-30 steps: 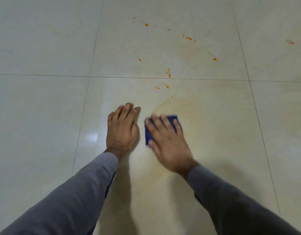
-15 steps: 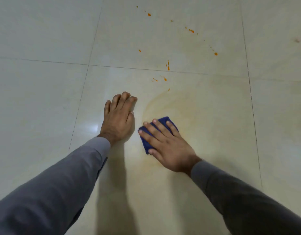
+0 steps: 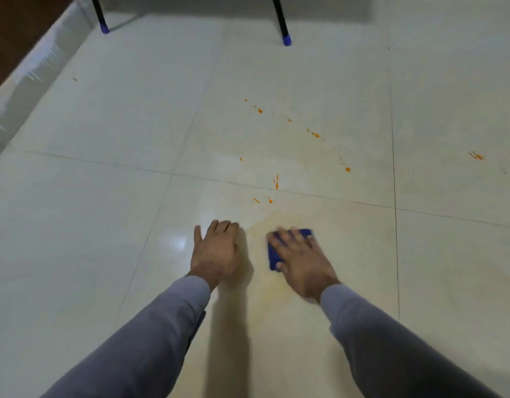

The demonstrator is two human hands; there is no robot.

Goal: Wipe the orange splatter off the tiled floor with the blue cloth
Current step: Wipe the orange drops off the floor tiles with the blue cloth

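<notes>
Now the right hand [image 3: 301, 258] presses flat on the blue cloth [image 3: 276, 255], rubbing the near smear; the left hand [image 3: 216, 251] rests flat on the tiled floor [image 3: 104, 225]. Next, reach far (many orange splatter [image 3: 276, 181] drops wait).

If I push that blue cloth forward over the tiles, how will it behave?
The blue cloth is probably soft and floppy: it lies flat under the right hand. It likely slides easily, since the tiled floor looks glossy and smeared. Without flat pressure it may bunch up.
</notes>
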